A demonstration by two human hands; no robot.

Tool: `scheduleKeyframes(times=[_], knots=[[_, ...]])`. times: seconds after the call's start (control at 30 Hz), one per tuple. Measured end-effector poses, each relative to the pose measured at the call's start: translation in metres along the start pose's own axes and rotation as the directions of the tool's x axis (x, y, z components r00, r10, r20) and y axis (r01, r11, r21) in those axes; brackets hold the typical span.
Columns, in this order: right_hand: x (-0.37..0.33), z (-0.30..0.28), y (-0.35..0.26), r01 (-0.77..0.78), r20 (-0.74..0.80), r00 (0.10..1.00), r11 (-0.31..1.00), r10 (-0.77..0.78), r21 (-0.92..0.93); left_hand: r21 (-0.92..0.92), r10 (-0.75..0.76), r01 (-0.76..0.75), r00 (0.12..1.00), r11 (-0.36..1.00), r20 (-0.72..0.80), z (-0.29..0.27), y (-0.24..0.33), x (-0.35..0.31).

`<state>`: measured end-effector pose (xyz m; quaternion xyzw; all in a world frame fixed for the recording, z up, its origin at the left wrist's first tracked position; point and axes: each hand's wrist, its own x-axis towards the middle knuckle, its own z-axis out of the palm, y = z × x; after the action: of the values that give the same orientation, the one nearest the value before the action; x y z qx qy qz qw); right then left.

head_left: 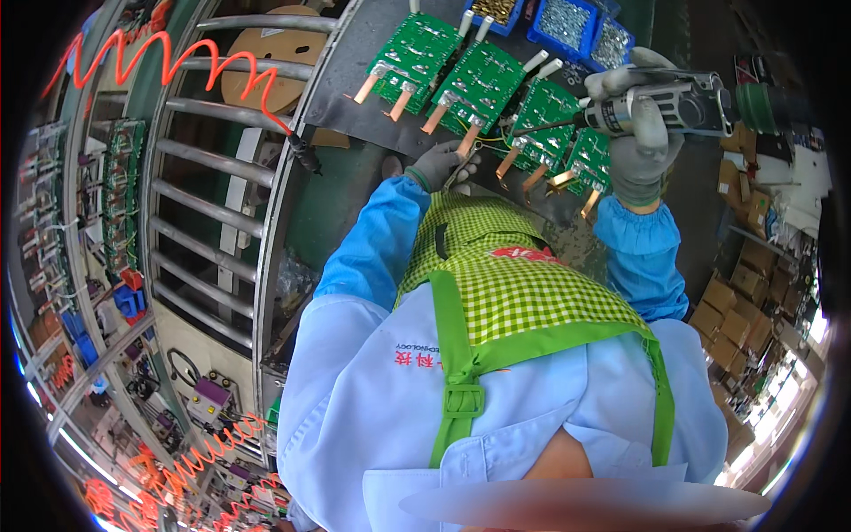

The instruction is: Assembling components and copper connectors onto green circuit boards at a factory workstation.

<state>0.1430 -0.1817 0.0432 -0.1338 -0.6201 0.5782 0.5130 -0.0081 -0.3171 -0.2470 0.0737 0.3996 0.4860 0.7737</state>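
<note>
Several green circuit boards (412, 55) with copper strips lie in a slanting row on the dark bench. My right hand (645, 146), in a grey glove, is wrapped round a grey power screwdriver (660, 106). Its long thin bit points left over the third board (545, 115). My left hand (436, 166), also gloved, is closed at the near end of the second board (479, 84), beside a copper strip (468, 139). A thin metal tool (461, 168) shows between its fingers; its exact kind is unclear.
Blue bins (564, 25) of small metal hardware stand at the bench's far edge. A metal roller rack (217, 160) runs along the left, with a cardboard reel (275, 58) behind its bars. An orange coiled air hose (208, 66) hangs over it. Cardboard boxes (731, 319) are stacked at right.
</note>
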Motion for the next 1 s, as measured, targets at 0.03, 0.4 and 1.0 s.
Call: scheduleKeyframes(times=[0.03, 0.4, 1.0], knots=[[-0.003, -0.003, 0.001, -0.002, -0.014, 1.0, 1.0, 0.002, -0.009, 0.005, -0.014, 0.014, 1.0, 1.0, 0.007, 0.003, -0.006, 0.0], [-0.022, -0.024, 0.014, -0.133, -0.007, 0.991, 0.991, 0.133, 0.027, -0.111, 0.06, -0.052, 0.996, 0.992, 0.071, 0.063, -0.018, 0.03], [-0.026, -0.022, 0.02, -0.09, 0.024, 0.996, 0.995, 0.09, -0.033, 0.039, 0.068, -0.074, 0.989, 0.997, 0.128, 0.064, -0.01, 0.027]])
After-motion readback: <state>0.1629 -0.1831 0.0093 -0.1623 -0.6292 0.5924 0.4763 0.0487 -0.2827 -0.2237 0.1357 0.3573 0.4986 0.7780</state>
